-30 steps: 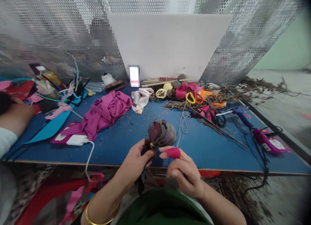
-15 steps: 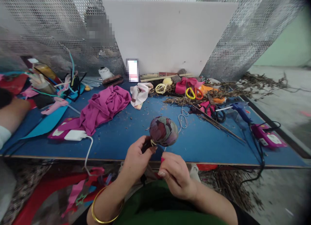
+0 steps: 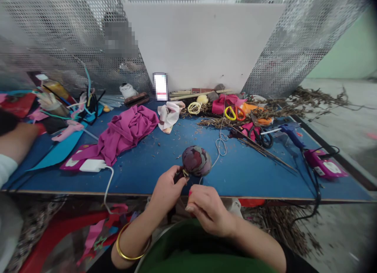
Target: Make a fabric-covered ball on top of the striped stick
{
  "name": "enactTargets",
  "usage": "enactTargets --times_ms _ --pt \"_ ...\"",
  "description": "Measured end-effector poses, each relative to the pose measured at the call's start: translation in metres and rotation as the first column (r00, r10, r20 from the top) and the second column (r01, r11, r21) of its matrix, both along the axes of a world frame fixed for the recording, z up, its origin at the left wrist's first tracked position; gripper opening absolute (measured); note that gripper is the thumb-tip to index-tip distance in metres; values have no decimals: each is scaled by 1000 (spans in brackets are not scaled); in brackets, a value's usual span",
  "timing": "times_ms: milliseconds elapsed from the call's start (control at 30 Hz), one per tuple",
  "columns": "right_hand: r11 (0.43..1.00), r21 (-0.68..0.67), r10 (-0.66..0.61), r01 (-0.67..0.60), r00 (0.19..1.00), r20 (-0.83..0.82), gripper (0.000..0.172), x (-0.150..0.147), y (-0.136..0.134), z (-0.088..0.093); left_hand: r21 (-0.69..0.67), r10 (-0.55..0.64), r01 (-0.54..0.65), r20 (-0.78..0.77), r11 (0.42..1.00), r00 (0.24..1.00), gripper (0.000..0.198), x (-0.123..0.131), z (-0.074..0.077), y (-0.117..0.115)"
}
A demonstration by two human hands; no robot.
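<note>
My left hand (image 3: 167, 187) is closed around the gathered neck of a round cloth-wrapped ball (image 3: 196, 160) of dark mottled fabric, held just above the blue table's (image 3: 141, 169) front edge. A yellowish string (image 3: 186, 173) is wound at the neck. My right hand (image 3: 206, 208) is closed in a pinch below and right of the ball, apparently on the string's end, though the string between its fingers is hidden. A white cord (image 3: 220, 145) trails from the ball toward the back of the table.
Magenta cloth (image 3: 126, 132), a white charger (image 3: 92, 165), scissors (image 3: 259, 136), a blue glue gun (image 3: 291, 133), dried twigs (image 3: 265, 114) and a white board (image 3: 203, 45) lie on or behind the table. Another person's arm (image 3: 13, 143) rests at the left.
My right hand has drawn back toward my body and curled shut; its pink-wrapped finger no longer shows. The ball has sunk slightly lower toward the table's edge.
</note>
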State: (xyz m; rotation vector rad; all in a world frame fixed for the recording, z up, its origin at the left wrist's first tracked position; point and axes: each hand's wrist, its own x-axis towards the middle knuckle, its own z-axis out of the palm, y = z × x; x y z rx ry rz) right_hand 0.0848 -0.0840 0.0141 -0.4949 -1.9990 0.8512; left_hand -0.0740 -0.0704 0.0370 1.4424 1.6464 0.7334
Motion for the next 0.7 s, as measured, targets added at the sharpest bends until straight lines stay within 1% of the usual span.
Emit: enactTargets --times_ms 67,100,167,233,267,333,400,467,533,567,633,700 --pt "996 -56 78 -76 996 32 23 9 8 12 6 -33 34 -92 999 995 18 -3 4 0" --pt "994 -65 93 -89 994 55 22 14 13 19 7 -48 49 -138 999 989 18 -5 7 0" --pt "998 -32 61 -57 992 114 20 23 26 34 -3 -87 88 -206 996 975 18 -6 10 -1" --pt "999 47 0 -9 981 196 22 28 40 49 -22 -151 150 -246 988 957 17 -4 13 -2" --pt "997 80 -8 -11 971 238 23 28 48 56 -30 -190 189 -256 982 948 15 -2 14 -3" --pt "993 101 34 -67 955 295 25 25 66 66 -49 -253 249 -274 967 928 12 2 15 -5" --pt "986 43 141 -162 942 305 28 17 85 70 -75 -296 286 -292 955 910 12 6 17 -9" --pt "959 -69 285 -277 917 280 30 10 104 67 -99 -337 323 -297 941 893 12 8 21 -13" --pt "908 -210 408 -362 878 250 31 5 120 58 -94 -385 373 -263 923 885 14 8 27 -18" --pt "882 -282 444 -377 865 233 31 4 126 51 -84 -399 391 -237 917 886 15 8 30 -20" --pt "847 -390 462 -362 864 199 31 4 132 34 -48 -389 387 -184 921 903 20 5 37 -24" --pt "846 -434 416 -309 893 173 33 6 129 16 0 -353 356 -124 934 927 20 3 41 -25"
